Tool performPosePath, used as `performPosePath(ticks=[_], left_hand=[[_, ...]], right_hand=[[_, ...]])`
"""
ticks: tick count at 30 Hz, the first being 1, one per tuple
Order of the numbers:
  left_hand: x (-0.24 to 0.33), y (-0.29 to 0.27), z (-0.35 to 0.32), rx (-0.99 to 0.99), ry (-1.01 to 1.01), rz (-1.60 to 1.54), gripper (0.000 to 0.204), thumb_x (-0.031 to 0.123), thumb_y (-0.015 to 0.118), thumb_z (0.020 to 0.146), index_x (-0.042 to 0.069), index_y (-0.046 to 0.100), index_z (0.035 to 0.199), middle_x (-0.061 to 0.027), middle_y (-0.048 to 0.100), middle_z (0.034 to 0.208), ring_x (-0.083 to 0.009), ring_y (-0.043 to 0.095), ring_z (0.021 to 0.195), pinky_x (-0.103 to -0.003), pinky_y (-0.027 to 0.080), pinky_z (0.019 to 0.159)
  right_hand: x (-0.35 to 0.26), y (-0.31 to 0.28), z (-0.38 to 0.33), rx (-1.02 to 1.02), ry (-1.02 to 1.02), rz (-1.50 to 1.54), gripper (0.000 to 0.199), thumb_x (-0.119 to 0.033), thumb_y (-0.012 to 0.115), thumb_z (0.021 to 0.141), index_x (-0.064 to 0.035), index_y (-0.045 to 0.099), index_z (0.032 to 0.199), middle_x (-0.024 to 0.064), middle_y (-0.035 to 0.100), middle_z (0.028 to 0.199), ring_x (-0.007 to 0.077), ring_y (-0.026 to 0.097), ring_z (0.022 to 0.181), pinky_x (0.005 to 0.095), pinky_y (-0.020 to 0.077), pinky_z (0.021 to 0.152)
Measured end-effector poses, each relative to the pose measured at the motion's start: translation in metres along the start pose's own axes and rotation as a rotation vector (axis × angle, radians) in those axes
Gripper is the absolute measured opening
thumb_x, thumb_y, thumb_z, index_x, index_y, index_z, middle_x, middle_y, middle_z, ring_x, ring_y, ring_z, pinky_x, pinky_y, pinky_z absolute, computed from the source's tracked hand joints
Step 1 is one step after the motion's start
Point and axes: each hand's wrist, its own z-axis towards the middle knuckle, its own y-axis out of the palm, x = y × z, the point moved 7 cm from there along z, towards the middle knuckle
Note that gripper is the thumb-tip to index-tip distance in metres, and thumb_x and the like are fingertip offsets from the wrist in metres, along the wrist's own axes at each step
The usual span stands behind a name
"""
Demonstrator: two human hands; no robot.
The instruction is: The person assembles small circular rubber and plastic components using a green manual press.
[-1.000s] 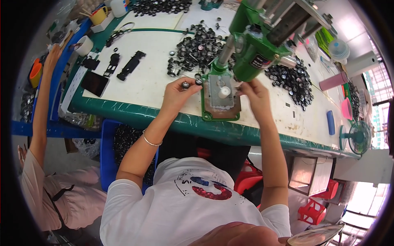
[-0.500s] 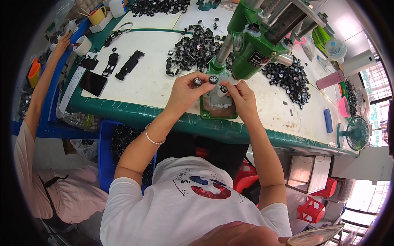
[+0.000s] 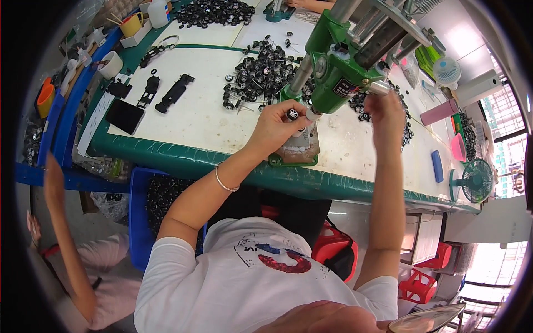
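Note:
My left hand [image 3: 276, 125] pinches a small black toy wheel [image 3: 292, 114] on the plate [image 3: 300, 150] under the ram of a green hand press [image 3: 338, 69]. My right hand [image 3: 385, 112] is raised and closed around the press's silver lever handle [image 3: 378, 87]. A heap of small black wheels with axles [image 3: 260, 75] lies just behind the press, and another heap of wheels [image 3: 363, 105] lies to its right.
Black toy chassis parts [image 3: 173, 93] and a flat black plate [image 3: 125, 115] lie at the left of the white tabletop. A blue bin of black parts [image 3: 158, 194] sits under the table edge. A co-worker's arm [image 3: 58, 222] shows at left. A small green fan [image 3: 474, 180] stands at right.
My right hand left the part on the press plate and rose to grip the lever handle. My left hand stayed at the plate with the wheel.

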Motion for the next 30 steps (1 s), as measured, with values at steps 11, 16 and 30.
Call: performPosePath(ticks=[11, 16, 30], left_hand=[[0.007, 0.010, 0.008, -0.057, -0.039, 0.000, 0.012, 0.007, 0.071, 0.079, 0.003, 0.070, 0.090, 0.0005, 0.064, 0.071, -0.0023, 0.056, 0.059, -0.018, 0.044, 0.052], [0.002, -0.003, 0.004, -0.032, -0.027, 0.054, 0.011, 0.006, 0.071, 0.079, 0.003, 0.069, 0.090, 0.0007, 0.063, 0.071, -0.0027, 0.056, 0.060, -0.018, 0.044, 0.053], [0.010, -0.001, 0.001, -0.039, 0.021, 0.132, 0.009, 0.006, 0.070, 0.080, 0.003, 0.068, 0.089, 0.0029, 0.063, 0.074, -0.0025, 0.055, 0.064, -0.018, 0.045, 0.058]], right_hand=[[-0.123, 0.044, 0.121, -0.082, -0.258, 0.277, 0.017, -0.021, 0.055, 0.092, -0.0059, 0.059, 0.084, -0.0004, 0.055, 0.070, 0.0088, 0.051, 0.059, 0.0210, 0.0398, 0.052], [-0.148, 0.069, 0.068, 0.163, -0.321, 0.298, 0.021, -0.025, 0.060, 0.091, -0.0078, 0.057, 0.079, -0.0063, 0.045, 0.060, 0.0028, 0.040, 0.048, 0.0188, 0.0306, 0.043], [-0.164, 0.064, 0.034, 0.232, -0.502, 0.211, 0.023, -0.028, 0.061, 0.091, -0.0130, 0.052, 0.076, -0.0111, 0.036, 0.055, -0.0010, 0.025, 0.039, 0.0156, 0.0184, 0.033]])
